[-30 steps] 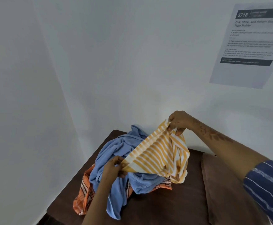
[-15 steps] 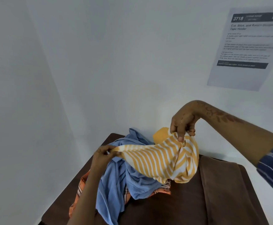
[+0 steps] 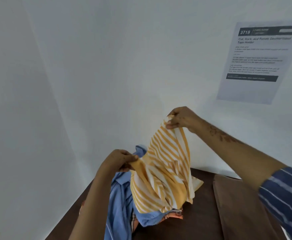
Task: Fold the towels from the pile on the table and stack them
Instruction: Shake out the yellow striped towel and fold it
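A yellow-and-white striped towel (image 3: 164, 172) hangs in the air above the pile. My right hand (image 3: 181, 119) pinches its top corner, raised high near the wall. My left hand (image 3: 119, 161) pinches another corner lower and to the left. The towel's bottom drapes onto the pile, where a blue towel (image 3: 119, 207) lies over an orange patterned towel (image 3: 173, 216), mostly hidden. The pile sits on a dark brown table (image 3: 190, 227).
A folded brown towel (image 3: 242, 208) lies flat on the table's right side. White walls meet in a corner behind the table. A printed sheet of paper (image 3: 256, 63) is fixed on the right wall.
My right hand has risen with its corner and the towel now hangs more upright. My left hand has moved right and up, still holding its corner.
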Demonstrator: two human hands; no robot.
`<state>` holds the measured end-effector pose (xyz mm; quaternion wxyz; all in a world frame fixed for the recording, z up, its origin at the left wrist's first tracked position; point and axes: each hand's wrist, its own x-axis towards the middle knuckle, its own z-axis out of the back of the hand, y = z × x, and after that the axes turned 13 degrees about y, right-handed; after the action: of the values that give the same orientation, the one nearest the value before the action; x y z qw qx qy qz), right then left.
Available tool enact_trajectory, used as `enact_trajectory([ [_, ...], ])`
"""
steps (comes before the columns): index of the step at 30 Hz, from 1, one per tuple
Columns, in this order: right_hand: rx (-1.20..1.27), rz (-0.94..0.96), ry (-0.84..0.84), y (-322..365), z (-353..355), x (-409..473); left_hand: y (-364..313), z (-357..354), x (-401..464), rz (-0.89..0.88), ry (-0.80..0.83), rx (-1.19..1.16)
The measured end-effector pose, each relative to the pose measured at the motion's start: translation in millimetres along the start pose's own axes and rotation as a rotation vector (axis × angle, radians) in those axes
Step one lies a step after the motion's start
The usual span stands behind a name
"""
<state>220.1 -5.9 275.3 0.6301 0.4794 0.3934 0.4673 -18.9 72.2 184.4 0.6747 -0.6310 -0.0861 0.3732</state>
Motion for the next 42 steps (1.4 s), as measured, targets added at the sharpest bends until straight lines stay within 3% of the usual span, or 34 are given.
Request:
enact_trajectory([
  [2,-0.095,-0.041,0.013,-11.0,-14.3,-1.5,5.8,-12.7,4.8,-0.017,-0.03,-0.06],
  [6,-0.626,-0.032,0.013,-29.9,-42.1,-5.4,9.0,-31.5,9.1,-0.117,-0.049,-0.153],
  [8,-0.78,0.004,0.015,-36.4,-56.2,-8.4,5.0,-37.6,6.3,-0.181,0.005,-0.268],
  [14,-0.718,0.082,-0.038,-44.2,-74.7,-16.6,-2.0,-43.4,6.0,-0.276,0.158,-0.488],
  [19,-0.361,0.026,0.108,-32.8,-64.8,-22.9,-7.9,-46.1,12.1,-0.388,-0.025,-0.372],
  [23,-0.669,0.097,0.183,-23.2,-61.9,-28.8,-17.3,-49.6,19.5,-0.434,-0.255,-0.213],
  [26,-0.733,0.161,0.114,-15.9,-56.3,-27.7,-28.5,-47.3,27.1,-0.473,-0.317,-0.077],
  [33,-0.835,0.275,0.02,13.7,-39.8,-23.0,-56.2,-49.5,24.9,-0.648,-0.247,-0.113],
  [36,-0.809,0.338,0.0,24.7,-29.6,-20.5,-65.4,-45.6,23.3,-0.698,-0.138,0.007],
  [42,-0.63,0.43,-0.133,46.0,0.1,-6.3,-60.9,-41.6,27.3,-0.387,0.02,0.534],
])
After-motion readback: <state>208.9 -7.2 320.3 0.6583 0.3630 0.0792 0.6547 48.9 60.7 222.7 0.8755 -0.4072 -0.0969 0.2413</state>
